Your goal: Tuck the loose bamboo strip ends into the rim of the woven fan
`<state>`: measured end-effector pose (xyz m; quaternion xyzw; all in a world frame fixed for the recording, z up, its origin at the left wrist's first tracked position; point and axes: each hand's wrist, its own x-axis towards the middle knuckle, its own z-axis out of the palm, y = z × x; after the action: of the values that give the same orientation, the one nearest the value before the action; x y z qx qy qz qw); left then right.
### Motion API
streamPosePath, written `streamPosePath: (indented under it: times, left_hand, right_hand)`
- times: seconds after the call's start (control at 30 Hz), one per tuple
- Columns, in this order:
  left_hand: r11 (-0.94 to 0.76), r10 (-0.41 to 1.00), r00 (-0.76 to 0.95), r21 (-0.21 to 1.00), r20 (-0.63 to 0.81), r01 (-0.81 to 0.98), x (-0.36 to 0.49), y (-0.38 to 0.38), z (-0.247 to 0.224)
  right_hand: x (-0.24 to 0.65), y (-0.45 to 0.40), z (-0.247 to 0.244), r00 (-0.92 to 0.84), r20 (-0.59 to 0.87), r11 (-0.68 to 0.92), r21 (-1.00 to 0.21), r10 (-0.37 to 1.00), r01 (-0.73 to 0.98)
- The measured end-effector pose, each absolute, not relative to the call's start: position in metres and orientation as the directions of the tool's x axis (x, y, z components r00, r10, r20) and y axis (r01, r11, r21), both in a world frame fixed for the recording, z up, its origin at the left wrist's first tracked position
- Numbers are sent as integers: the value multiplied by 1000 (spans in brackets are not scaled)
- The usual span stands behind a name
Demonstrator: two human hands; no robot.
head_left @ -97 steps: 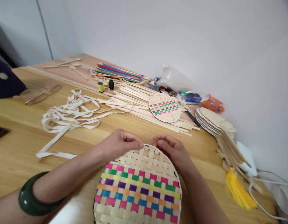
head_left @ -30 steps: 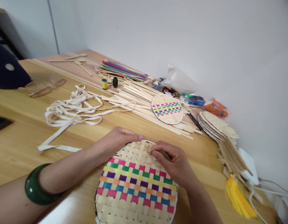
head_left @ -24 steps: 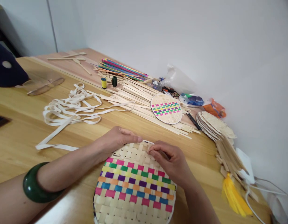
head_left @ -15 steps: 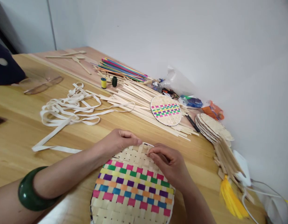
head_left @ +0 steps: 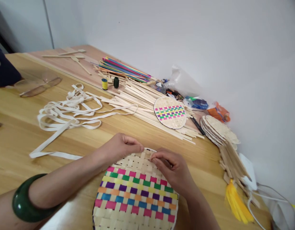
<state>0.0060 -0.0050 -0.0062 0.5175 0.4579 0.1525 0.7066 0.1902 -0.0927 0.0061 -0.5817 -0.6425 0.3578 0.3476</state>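
A round woven panel (head_left: 135, 191) of pale strips, with pink, green, yellow, purple, orange and blue bands across it, lies tilted in front of me. White edging runs around its rim. My left hand (head_left: 125, 147) pinches the far rim between thumb and fingers. Just right of it, my right hand (head_left: 172, 166) is closed in a pinch at the upper part of the weave; whatever its fingertips hold is too small to make out. White cloth tape (head_left: 66, 155) passes out of sight behind my left forearm, which wears a green bangle (head_left: 30, 199).
Loose tape (head_left: 70, 111) lies tangled at left, near glasses (head_left: 40, 88). Pale strips (head_left: 137, 99), coloured strips (head_left: 125, 70), two thread spools (head_left: 104, 84) and a smaller woven disc (head_left: 170, 112) lie behind. Stacked woven fans (head_left: 219, 129) and a yellow tassel (head_left: 237, 203) are at right.
The view has shifted slightly. My left thumb and fingers have moved a little at the rim, while my right hand keeps its pinch in nearly the same place.
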Motion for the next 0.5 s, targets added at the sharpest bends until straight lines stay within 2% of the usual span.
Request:
streamPosePath:
  times: [0.17,0.27,0.37,0.5]
  left_hand:
    - [443,693,495,851,-524,282,7,-6,0]
    - [450,694,507,858,-511,248,6,-7,4]
    - [446,686,517,857,-513,258,6,-8,8]
    - [453,657,569,862,-495,227,7,-11,8]
  right_hand:
    - [190,-92,6,-84,38,71,-891,996,448]
    - [194,-90,5,-70,97,115,-931,993,347]
    - [203,-89,3,126,141,124,-983,982,133]
    - [222,-84,3,433,-16,75,-978,901,-192]
